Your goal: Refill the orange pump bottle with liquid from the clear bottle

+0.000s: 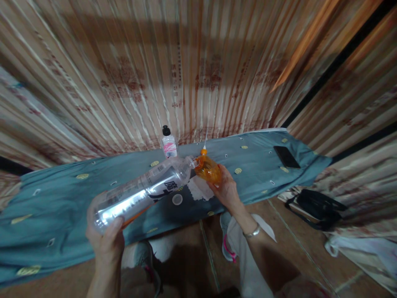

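A large clear plastic bottle point(136, 194) with dark lettering is tilted over the table. My left hand point(107, 231) grips it near the base, fingers wrapped round it. Its mouth meets the neck of a small amber bottle point(208, 169), which leans toward it. My right hand point(226, 186) is closed round the amber bottle from the right. Behind the amber bottle sits an orange spray or dropper top point(204, 151) with a thin tube pointing up. A white paper tissue point(200, 189) and a round clear cap point(177, 199) lie below the bottles.
A small bottle with a black cap and pink label point(169, 145) stands at the table's back edge. A black phone point(286, 157) lies on the blue-green cloth point(62, 203) at right. A black bag point(319, 207) is beyond the table's right front. Pleated curtains point(139, 74) hang behind.
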Motion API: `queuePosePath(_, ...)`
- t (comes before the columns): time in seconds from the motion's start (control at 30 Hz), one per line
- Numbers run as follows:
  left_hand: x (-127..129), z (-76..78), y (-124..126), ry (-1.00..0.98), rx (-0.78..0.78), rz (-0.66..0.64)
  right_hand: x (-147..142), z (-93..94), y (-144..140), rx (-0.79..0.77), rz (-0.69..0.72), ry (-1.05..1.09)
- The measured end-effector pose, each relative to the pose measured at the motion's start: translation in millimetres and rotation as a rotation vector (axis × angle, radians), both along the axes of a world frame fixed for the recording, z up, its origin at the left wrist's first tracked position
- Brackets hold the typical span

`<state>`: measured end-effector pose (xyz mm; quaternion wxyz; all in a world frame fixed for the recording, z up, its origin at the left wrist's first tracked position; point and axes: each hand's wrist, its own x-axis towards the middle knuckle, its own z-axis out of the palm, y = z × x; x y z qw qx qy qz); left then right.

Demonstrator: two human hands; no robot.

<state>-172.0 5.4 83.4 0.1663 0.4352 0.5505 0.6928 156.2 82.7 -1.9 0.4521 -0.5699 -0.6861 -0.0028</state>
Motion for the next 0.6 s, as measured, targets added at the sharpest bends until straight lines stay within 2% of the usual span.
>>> queuePosePath(0.13, 0.5, 1.1, 0.7, -0.206, 0.004, -0.024, 0.7, 0.2, 0.4, 0.001, 0.000, -0.013)
queuePosePath(0.37, 3.1, 3.4, 0.7, -0.242, -0.003, -0.012, 1.2, 0.2, 0.8, 0.015, 0.001, -0.020)
queuePosePath(0.6, 3.3, 6.1, -0.9, -0.191, -0.041, -0.016, 0.8, 1.4, 0.0, -0.011, 0.007, -0.023)
